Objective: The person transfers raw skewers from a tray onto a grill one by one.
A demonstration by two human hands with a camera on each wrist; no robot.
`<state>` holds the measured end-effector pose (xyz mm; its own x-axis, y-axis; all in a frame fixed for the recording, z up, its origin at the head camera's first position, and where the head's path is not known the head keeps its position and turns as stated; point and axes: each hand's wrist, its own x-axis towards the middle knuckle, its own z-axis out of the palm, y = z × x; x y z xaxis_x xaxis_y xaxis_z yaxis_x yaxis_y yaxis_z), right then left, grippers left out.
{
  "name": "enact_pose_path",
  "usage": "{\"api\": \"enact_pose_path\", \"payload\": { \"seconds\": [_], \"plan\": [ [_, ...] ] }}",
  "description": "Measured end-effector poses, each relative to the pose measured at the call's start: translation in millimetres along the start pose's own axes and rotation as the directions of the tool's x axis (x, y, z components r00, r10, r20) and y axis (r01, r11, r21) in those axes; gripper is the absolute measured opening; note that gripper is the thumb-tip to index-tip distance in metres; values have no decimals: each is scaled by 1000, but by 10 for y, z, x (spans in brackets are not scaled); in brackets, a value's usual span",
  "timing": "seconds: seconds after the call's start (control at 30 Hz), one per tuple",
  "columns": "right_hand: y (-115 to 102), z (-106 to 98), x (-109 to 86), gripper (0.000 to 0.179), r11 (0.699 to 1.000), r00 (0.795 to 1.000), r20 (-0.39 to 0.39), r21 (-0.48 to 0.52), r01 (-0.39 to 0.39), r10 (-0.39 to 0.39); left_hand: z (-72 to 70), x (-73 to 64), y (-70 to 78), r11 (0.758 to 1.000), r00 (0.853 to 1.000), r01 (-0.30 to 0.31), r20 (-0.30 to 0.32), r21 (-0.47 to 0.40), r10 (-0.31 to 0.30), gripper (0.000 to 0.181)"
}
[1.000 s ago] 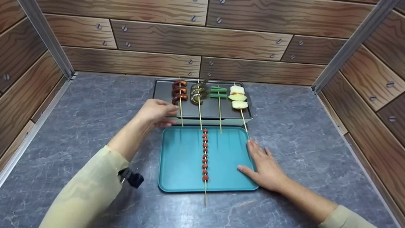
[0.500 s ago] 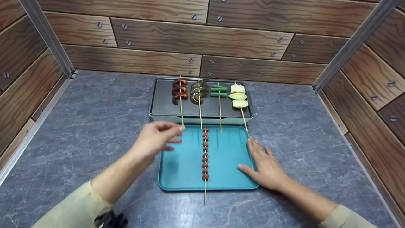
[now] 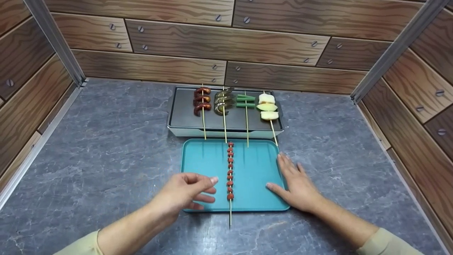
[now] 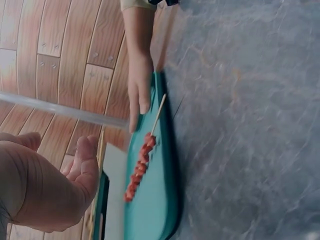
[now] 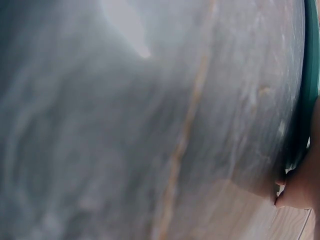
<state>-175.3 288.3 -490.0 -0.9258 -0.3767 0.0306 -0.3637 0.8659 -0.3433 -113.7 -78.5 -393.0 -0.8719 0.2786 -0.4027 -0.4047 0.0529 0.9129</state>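
Observation:
A skewer of small red meat pieces lies lengthwise on the teal tray, its bare stick end jutting past the front rim. My left hand hovers above the tray's left front part, just left of that skewer, fingers loosely bent and holding nothing; the left wrist view shows the same hand apart from the meat. My right hand rests on the tray's right rim with straight fingers and the thumb over the tray. In the right wrist view only part of that hand shows at the edge.
Behind the tray stands a grill with a dark plate. On it lie a brown-red curled skewer, a shrimp skewer, a green-stalk skewer and a pale-chunk skewer, sticks pointing forward. Wood-patterned walls surround the grey marbled table.
My left hand has come back from the grill's left front edge, moving toward me and slightly right over the tray. The right hand and the skewers keep their places.

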Motion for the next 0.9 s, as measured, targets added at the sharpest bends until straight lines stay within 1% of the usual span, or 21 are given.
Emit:
{"api": "enact_pose_path", "payload": {
  "seconds": [0.2,0.37,0.53,0.7,0.9],
  "plan": [
    [1,12,-5,99,1000,1000,-5,2,6,-6,32,-13,-157,998,998,55,29,-16,-54,54],
    [9,20,-3,99,1000,1000,-4,16,3,-3,103,-45,-308,997,996,67,54,-28,-66,50],
    [12,16,-3,99,1000,1000,3,27,1,-1,182,-58,-434,994,992,107,69,-23,-105,45],
    [9,3,-4,99,1000,1000,2,19,-1,1,228,-35,-516,987,984,157,93,-20,-155,43],
    [6,-4,-2,99,1000,1000,0,14,0,0,293,11,-578,982,977,188,110,-30,-184,43]
  ]
}}
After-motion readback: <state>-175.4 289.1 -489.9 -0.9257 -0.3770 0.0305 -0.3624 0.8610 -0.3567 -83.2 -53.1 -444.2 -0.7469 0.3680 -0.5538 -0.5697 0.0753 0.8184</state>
